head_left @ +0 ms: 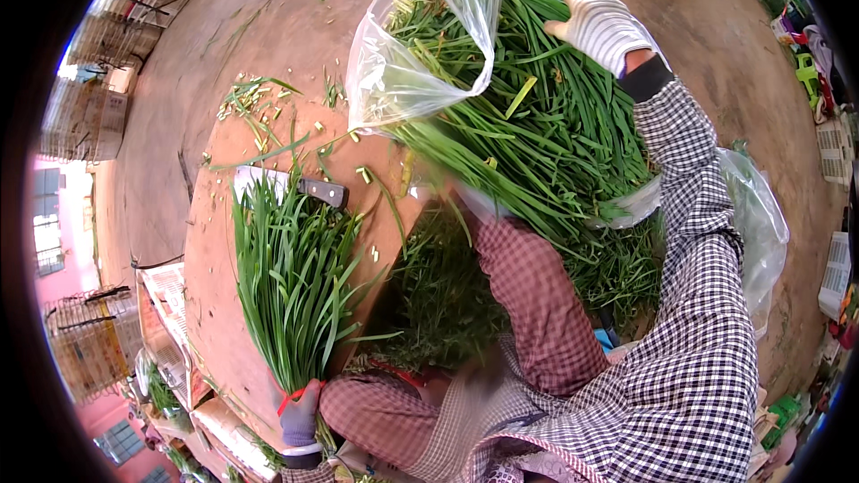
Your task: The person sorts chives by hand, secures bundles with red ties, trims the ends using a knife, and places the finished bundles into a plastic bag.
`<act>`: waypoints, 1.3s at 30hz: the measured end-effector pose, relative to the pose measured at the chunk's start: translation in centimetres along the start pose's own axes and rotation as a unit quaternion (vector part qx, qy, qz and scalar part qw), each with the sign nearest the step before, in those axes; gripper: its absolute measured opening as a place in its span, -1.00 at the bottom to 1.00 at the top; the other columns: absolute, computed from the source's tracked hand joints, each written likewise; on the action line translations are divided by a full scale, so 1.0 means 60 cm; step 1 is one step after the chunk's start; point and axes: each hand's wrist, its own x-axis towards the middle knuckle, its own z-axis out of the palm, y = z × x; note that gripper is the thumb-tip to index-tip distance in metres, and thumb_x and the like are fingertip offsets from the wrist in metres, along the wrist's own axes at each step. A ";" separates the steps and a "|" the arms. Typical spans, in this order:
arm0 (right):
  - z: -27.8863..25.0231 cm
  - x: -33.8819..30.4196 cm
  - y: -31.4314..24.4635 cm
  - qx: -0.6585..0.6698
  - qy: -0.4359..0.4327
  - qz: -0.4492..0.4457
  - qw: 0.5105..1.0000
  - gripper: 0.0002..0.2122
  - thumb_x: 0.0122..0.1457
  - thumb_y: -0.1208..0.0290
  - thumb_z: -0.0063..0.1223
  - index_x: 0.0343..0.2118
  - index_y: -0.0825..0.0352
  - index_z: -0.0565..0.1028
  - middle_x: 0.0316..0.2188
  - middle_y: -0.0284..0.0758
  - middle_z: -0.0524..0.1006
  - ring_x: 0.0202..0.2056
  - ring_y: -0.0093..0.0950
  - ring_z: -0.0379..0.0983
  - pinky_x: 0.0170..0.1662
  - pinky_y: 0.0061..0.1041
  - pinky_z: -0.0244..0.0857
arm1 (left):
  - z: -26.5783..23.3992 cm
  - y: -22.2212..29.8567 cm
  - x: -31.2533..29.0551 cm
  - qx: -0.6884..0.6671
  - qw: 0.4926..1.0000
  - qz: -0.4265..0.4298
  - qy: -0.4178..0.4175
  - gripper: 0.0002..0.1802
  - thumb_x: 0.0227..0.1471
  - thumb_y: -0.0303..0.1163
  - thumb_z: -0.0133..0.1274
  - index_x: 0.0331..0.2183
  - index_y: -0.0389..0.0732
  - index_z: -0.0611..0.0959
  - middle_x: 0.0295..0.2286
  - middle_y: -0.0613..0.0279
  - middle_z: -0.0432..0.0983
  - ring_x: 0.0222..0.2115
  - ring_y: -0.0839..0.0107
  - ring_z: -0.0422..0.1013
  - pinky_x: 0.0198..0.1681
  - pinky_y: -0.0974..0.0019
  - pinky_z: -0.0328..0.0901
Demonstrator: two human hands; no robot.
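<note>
My left hand (302,416), in a purple-grey glove, is closed round the lower end of a bundle of garlic chives (291,282) near a red tie (291,400). The bundle's leaves fan out over a brown board, their tips overlapping a knife (322,190) with a dark handle. At the upper right my right hand (599,22), in a striped white glove with bare fingertips, rests with fingers apart on a big heap of loose garlic chives (555,107). That heap spills from a clear plastic bag (376,80).
Cut stem bits (255,112) litter the brown board (210,241) and the floor. More greens (447,277) lie below, beside my knee (537,304). Another clear bag (756,224) is at the right. Stacked boxes (85,121) stand at the far left.
</note>
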 end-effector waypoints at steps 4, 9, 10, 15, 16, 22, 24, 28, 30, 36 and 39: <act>0.016 -0.002 0.023 -0.066 -0.107 0.006 0.992 -0.28 -0.02 0.16 0.20 0.19 0.36 0.21 -0.17 0.01 0.50 -0.08 -0.18 0.44 -0.03 -0.29 0.33 | -0.002 -0.022 0.001 0.055 0.997 0.047 0.023 -0.30 -0.13 -0.60 0.12 0.09 -0.32 0.28 -0.24 0.11 0.50 -0.37 0.35 0.47 -0.28 0.34 0.41; 0.027 -0.044 -0.011 0.071 -0.086 -0.013 0.994 -0.56 -0.09 0.26 0.19 -0.20 0.47 0.43 -0.39 -0.03 0.51 -0.34 -0.12 0.49 -0.26 -0.28 0.38 | 0.007 -0.005 -0.003 -0.015 1.000 0.003 0.022 -0.29 -0.11 -0.59 0.12 0.10 -0.35 0.24 -0.24 0.04 0.49 -0.41 0.35 0.49 -0.34 0.35 0.44; 0.017 -0.071 -0.023 0.097 -0.085 -0.029 0.991 -0.59 -0.11 0.27 0.20 -0.24 0.47 0.42 -0.38 -0.04 0.50 -0.34 -0.11 0.48 -0.26 -0.27 0.39 | 0.009 0.003 -0.004 -0.010 1.000 0.001 0.018 -0.28 -0.11 -0.59 0.12 0.11 -0.35 0.23 -0.24 0.04 0.49 -0.41 0.35 0.49 -0.34 0.35 0.44; 0.042 -0.274 -0.064 0.156 -0.199 -0.034 0.967 -0.52 -0.14 0.21 0.24 -0.22 0.46 0.42 -0.33 -0.02 0.49 -0.32 -0.09 0.47 -0.25 -0.26 0.40 | -0.001 -0.029 -0.001 0.038 0.998 0.046 0.036 -0.28 -0.11 -0.56 0.14 0.10 -0.35 0.24 -0.22 0.04 0.49 -0.33 0.33 0.47 -0.26 0.32 0.41; 0.051 -0.291 -0.071 0.148 -0.220 -0.021 0.964 -0.48 -0.14 0.18 0.25 -0.18 0.48 0.41 -0.31 0.00 0.49 -0.31 -0.09 0.47 -0.24 -0.26 0.40 | -0.002 -0.026 0.002 0.036 0.998 0.038 0.030 -0.26 -0.12 -0.53 0.17 0.11 -0.35 0.24 -0.21 0.05 0.48 -0.30 0.33 0.45 -0.24 0.31 0.40; -0.040 -0.278 -0.050 0.152 -0.241 -0.043 0.958 -0.29 -0.12 -0.04 0.21 -0.04 0.51 0.37 -0.30 -0.01 0.52 -0.22 -0.14 0.48 -0.15 -0.28 0.36 | -0.009 -0.029 0.007 0.067 0.997 0.033 0.030 -0.19 -0.16 -0.51 0.21 0.12 -0.39 0.22 -0.15 0.01 0.45 -0.26 0.30 0.43 -0.17 0.30 0.37; -0.071 -0.259 -0.013 0.191 -0.203 -0.038 0.960 -0.45 -0.08 -0.03 0.18 -0.20 0.41 0.52 -0.36 -0.07 0.56 -0.30 -0.18 0.51 -0.19 -0.29 0.39 | -0.010 -0.035 0.004 0.055 0.998 0.020 0.028 -0.16 -0.17 -0.51 0.23 0.13 -0.40 0.20 -0.12 -0.02 0.44 -0.22 0.28 0.43 -0.12 0.29 0.35; -0.100 -0.192 0.026 0.313 0.030 -0.050 0.948 -0.77 0.01 0.27 0.19 -0.38 0.35 0.59 -0.49 -0.16 0.56 -0.45 -0.31 0.53 -0.35 -0.42 0.41 | -0.023 -0.057 0.007 0.018 1.000 0.000 0.012 -0.17 -0.13 -0.54 0.20 0.14 -0.39 0.16 -0.20 0.02 0.47 -0.29 0.34 0.45 -0.23 0.33 0.39; -0.118 -0.135 0.002 0.211 0.023 -0.102 0.972 -0.70 0.03 0.25 0.17 -0.26 0.38 0.55 -0.40 -0.15 0.57 -0.39 -0.26 0.53 -0.28 -0.37 0.42 | -0.021 -0.056 0.009 -0.001 1.000 -0.014 0.002 -0.18 -0.11 -0.56 0.18 0.15 -0.37 0.14 -0.22 0.03 0.48 -0.34 0.37 0.46 -0.29 0.35 0.41; -0.047 0.012 -0.125 0.111 -0.115 -0.167 0.973 -0.49 -0.02 0.03 0.18 -0.08 0.31 0.49 -0.40 -0.07 0.52 -0.35 -0.15 0.49 -0.29 -0.24 0.35 | -0.018 -0.043 0.005 0.053 0.997 0.051 0.014 -0.14 -0.13 -0.58 0.18 0.17 -0.39 0.11 -0.17 0.01 0.46 -0.34 0.34 0.46 -0.26 0.33 0.41; -0.029 0.026 -0.144 0.189 -0.133 -0.175 0.957 -0.39 -0.09 0.01 0.22 0.00 0.29 0.45 -0.48 -0.05 0.54 -0.37 -0.17 0.52 -0.27 -0.26 0.36 | -0.003 -0.009 -0.004 0.033 0.998 0.044 0.011 -0.13 -0.15 -0.55 0.20 0.17 -0.40 0.13 -0.17 0.02 0.46 -0.32 0.31 0.46 -0.22 0.31 0.40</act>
